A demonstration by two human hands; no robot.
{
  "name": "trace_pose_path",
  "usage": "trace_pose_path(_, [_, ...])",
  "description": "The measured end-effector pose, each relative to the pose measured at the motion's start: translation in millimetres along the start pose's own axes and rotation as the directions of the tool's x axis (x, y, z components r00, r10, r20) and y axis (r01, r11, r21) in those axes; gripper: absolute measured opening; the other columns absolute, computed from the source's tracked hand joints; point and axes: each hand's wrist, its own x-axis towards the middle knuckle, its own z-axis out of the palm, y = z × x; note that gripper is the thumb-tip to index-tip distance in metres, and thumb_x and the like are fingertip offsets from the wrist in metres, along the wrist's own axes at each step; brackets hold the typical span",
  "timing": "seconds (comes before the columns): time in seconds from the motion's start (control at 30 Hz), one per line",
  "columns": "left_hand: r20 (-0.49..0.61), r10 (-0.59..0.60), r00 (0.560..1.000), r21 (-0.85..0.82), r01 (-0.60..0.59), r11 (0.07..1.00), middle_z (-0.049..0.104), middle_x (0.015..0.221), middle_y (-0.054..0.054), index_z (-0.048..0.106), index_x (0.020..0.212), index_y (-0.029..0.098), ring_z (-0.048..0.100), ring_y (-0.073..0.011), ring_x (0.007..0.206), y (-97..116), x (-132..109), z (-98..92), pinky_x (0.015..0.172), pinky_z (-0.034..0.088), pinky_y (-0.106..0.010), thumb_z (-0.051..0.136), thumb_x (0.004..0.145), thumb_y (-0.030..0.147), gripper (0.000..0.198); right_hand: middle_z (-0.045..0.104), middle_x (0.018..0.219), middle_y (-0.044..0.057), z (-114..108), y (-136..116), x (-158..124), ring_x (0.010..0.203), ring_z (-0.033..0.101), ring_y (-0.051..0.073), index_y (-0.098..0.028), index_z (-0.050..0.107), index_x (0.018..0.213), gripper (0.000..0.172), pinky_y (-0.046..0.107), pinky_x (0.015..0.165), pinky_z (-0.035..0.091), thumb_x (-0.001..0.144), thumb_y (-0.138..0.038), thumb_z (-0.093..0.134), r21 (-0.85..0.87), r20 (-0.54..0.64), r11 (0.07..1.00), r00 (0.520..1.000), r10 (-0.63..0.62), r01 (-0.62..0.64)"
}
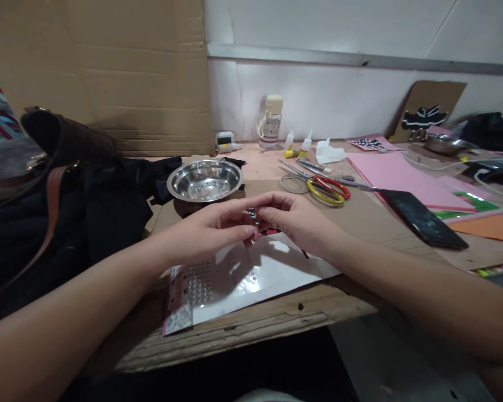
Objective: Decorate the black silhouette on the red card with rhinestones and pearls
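My left hand (212, 230) and my right hand (299, 220) meet over a white sheet (276, 268) near the table's front edge. Both hands are closed, fingertips bent together, and the fingers largely cover whatever they hold. A small black piece with white dots (252, 214) shows in the gap between them. Just below it, a bit of red (270, 231) is visible, but I cannot tell whether it belongs to that piece. Clear stick-on gems (200, 282) lie in rows on the sheet's left part, with a few loose-looking ones (251, 274) under my hands.
Behind my hands stand a steel bowl (205, 181), scissors with red and yellow handles (329, 191), glue bottles (305, 145) and a drinking bottle (271, 120). To the right lie a phone (423, 218) and pink sheets (406, 178). Dark cloth and a bag (54, 142) crowd the left.
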Motion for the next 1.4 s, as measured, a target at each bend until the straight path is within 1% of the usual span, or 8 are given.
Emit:
trace_pose_path(0.23, [0.025, -0.034, 0.999, 0.064, 0.032, 0.997, 0.066, 0.134, -0.011, 0.027, 0.165, 0.029, 0.062, -0.0222, 0.120, -1.5, -0.8, 2.4, 0.103, 0.051, -0.040, 0.056, 0.102, 0.021, 0.070, 0.079, 0.085, 0.001, 0.5, 4.7, 0.6, 0.075, 0.075, 0.013, -0.018, 0.075, 0.094, 0.010, 0.025, 0.071, 0.060, 0.085, -0.023, 0.078, 0.032, -0.068, 0.999, 0.998, -0.017, 0.019])
trace_pose_path(0.57, [0.021, 0.121, 0.992, -0.007, -0.121, 0.993, 0.055, 0.155, -0.009, 0.037, 0.161, 0.033, 0.060, -0.0243, 0.127, -14.7, 0.5, 0.1, 0.103, 0.051, -0.036, 0.061, 0.099, 0.023, 0.067, 0.075, 0.077, -0.001, 4.7, 2.3, 0.8, 0.068, 0.072, 0.013, -0.017, 0.068, 0.086, 0.017, 0.026, 0.064, 0.058, 0.080, -0.023, 0.082, 0.130, -0.053, 0.991, 0.998, -0.034, 0.040])
trace_pose_path(0.67, [0.034, 0.121, 0.992, -0.062, -0.119, 0.991, 0.062, 0.146, -0.008, 0.039, 0.160, 0.035, 0.062, -0.0226, 0.120, -14.0, 0.6, 0.4, 0.098, 0.053, -0.034, 0.062, 0.099, 0.022, 0.066, 0.074, 0.076, -0.001, 4.7, 1.7, 0.4, 0.066, 0.072, 0.012, -0.017, 0.068, 0.087, 0.016, 0.025, 0.063, 0.058, 0.082, -0.023, 0.081, 0.128, -0.025, 0.990, 0.998, -0.055, 0.058])
trace_pose_path(0.77, [0.031, 0.109, 0.994, -0.124, -0.104, 0.987, 0.071, 0.121, -0.006, 0.040, 0.159, 0.035, 0.064, -0.0170, 0.102, -12.7, -0.4, 0.2, 0.090, 0.054, -0.030, 0.063, 0.099, 0.022, 0.066, 0.074, 0.076, -0.001, 2.4, 1.5, 0.1, 0.064, 0.071, 0.012, -0.017, 0.068, 0.093, 0.014, 0.026, 0.064, 0.058, 0.086, -0.024, 0.078, 0.093, -0.003, 0.994, 0.998, -0.061, 0.061])
trace_pose_path(0.87, [0.010, 0.138, 0.990, -0.172, -0.135, 0.976, 0.069, 0.102, -0.002, 0.042, 0.158, 0.035, 0.061, -0.0137, 0.092, -14.4, -1.2, -0.7, 0.086, 0.054, -0.027, 0.065, 0.098, 0.022, 0.066, 0.074, 0.077, -0.001, 1.4, 0.0, -0.1, 0.063, 0.071, 0.012, -0.017, 0.066, 0.097, 0.014, 0.026, 0.064, 0.057, 0.089, -0.024, 0.075, 0.077, 0.012, 0.994, 0.996, -0.084, 0.083])
trace_pose_path(1.03, [0.015, 0.199, 0.980, -0.259, -0.188, 0.947, 0.068, 0.100, -0.002, 0.044, 0.156, 0.040, 0.063, -0.0128, 0.091, -22.7, -0.1, -4.2, 0.086, 0.054, -0.027, 0.066, 0.099, 0.025, 0.063, 0.072, 0.073, -0.001, 3.2, -2.4, -0.3, 0.065, 0.070, 0.013, -0.017, 0.064, 0.093, 0.014, 0.027, 0.066, 0.057, 0.091, -0.027, 0.075, 0.035, 0.013, 0.996, 0.997, -0.080, 0.080])
trace_pose_path(1.2, [0.042, 0.177, 0.983, -0.282, -0.158, 0.946, 0.068, 0.094, 0.000, 0.038, 0.159, 0.041, 0.063, -0.0117, 0.088, -22.4, -0.8, -5.1, 0.086, 0.054, -0.027, 0.066, 0.100, 0.026, 0.067, 0.075, 0.082, 0.002, 1.9, -0.5, -0.5, 0.072, 0.073, 0.015, -0.017, 0.068, 0.097, 0.017, 0.032, 0.074, 0.059, 0.091, -0.031, 0.075, 0.097, -0.001, 0.992, 0.997, -0.074, 0.074])
trace_pose_path(1.4, [0.038, 0.163, 0.986, -0.278, -0.146, 0.949, 0.066, 0.094, -0.001, 0.035, 0.161, 0.037, 0.061, -0.0139, 0.089, -19.7, -0.3, -0.7, 0.084, 0.055, -0.029, 0.065, 0.100, 0.025, 0.069, 0.073, 0.081, 0.002, 0.5, 0.2, -0.3, 0.071, 0.072, 0.015, -0.017, 0.071, 0.094, 0.021, 0.031, 0.072, 0.059, 0.090, -0.037, 0.077, 0.139, -0.007, 0.986, 0.996, -0.091, 0.091])
